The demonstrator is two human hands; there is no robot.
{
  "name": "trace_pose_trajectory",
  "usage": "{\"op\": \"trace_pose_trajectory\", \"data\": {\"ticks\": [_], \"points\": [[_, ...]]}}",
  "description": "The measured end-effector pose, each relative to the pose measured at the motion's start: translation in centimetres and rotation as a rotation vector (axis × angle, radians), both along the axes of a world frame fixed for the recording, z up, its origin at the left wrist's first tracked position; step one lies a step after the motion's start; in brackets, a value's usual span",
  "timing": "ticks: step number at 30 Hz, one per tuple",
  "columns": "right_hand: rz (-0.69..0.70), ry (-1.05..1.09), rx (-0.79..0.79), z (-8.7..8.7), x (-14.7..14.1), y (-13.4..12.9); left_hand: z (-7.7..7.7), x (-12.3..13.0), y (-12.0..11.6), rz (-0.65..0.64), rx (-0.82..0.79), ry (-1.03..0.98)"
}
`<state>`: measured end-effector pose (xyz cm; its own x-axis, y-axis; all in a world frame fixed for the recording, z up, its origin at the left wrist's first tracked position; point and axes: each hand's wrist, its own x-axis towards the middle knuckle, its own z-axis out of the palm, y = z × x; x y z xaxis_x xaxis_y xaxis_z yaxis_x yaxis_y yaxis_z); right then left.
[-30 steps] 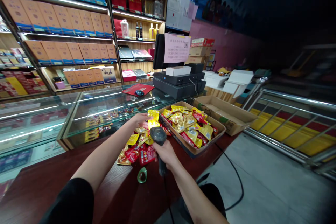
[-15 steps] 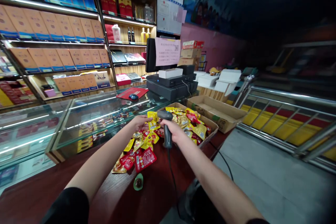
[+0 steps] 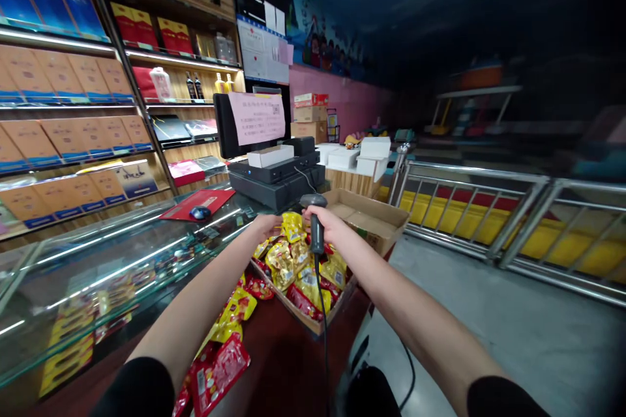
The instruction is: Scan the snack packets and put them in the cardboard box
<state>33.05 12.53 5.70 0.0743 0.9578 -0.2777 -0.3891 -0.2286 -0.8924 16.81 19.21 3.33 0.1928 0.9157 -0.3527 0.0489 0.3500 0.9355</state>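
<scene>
My right hand (image 3: 327,220) is wrapped round the grip of a dark grey barcode scanner (image 3: 317,234), its head pointing left and its black cord hanging down. The fingers of my left hand (image 3: 267,226) pinch the left edge of a yellow snack packet (image 3: 293,227) over the far side of a low cardboard box (image 3: 313,324). Yellow, gold and red snack packets (image 3: 280,265) fill that box. On the dark red counter, left of the box, lies a pile of more packets (image 3: 237,313), with a red packet (image 3: 221,374) nearest me; my left forearm covers part of it.
Behind stands another cardboard box (image 3: 362,216), beside the black till (image 3: 274,176) and a monitor with a pink sheet (image 3: 257,118). A glass display case (image 3: 141,273) runs along the left, with a mouse (image 3: 200,213) on a red folder. Metal railings (image 3: 469,208) are at the right.
The view has swung to the right. Both hands have shifted right relative to the packet pile, and the yellow packet in my left hand is now over the filled box. The scanner stays in my right hand.
</scene>
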Motion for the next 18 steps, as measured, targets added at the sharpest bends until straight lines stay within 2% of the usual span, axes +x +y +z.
{"op": "trace_pose_trajectory", "data": {"ticks": [3, 7, 13, 16, 18], "points": [[0.014, -0.001, -0.032, -0.6, 0.1, -0.6, -1.0, -0.4, 0.1, 0.041, -0.009, 0.051], [0.086, 0.010, -0.061, -1.2, -2.4, -2.2, -1.0, -4.2, -1.8, 0.052, -0.019, 0.041], [0.275, 0.071, -0.065, -2.3, -9.7, -5.4, -0.2, -13.0, -8.0, 0.107, -0.012, 0.012], [0.359, 0.131, -0.089, -3.9, -13.5, -7.3, -0.9, -17.4, -11.6, 0.103, 0.016, 0.014], [0.386, 0.154, -0.108, -5.3, -15.8, -8.5, -1.8, -20.2, -13.7, 0.087, 0.078, 0.035]]}}
